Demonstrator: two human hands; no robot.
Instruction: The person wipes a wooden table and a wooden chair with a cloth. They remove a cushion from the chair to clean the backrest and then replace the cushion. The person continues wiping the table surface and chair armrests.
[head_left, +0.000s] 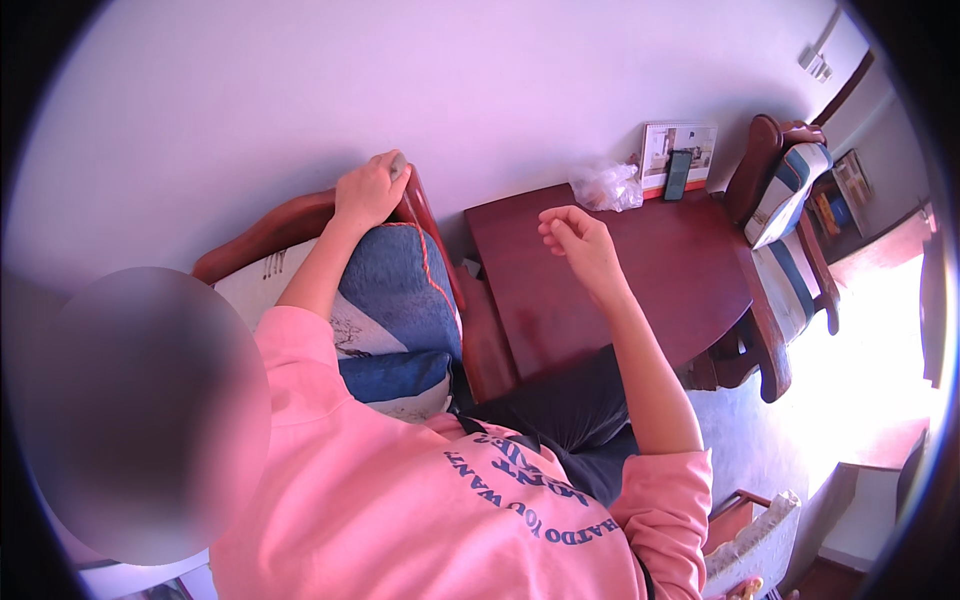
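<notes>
My left hand (371, 191) rests by the top corner of a carved wooden sofa frame (262, 229), its fingers and thumb around a small grey object (397, 166) whose kind I cannot tell. Below that hand is a blue and white padded cushion (397, 281) with orange-red cord trim. My right hand (574, 244) is raised above a dark red wooden table (637, 262), fingers loosely curled in towards the thumb, and no object shows in it. Both forearms are bare below pink sleeves.
On the table's wall side lie a crumpled clear plastic bag (607, 186) and a phone (677, 175) leaning on a desk calendar (654, 142). A cushioned wooden chair (765, 135) stands beyond the table. My legs (570, 397) extend beside the table. A wall socket (814, 64) is at the upper right.
</notes>
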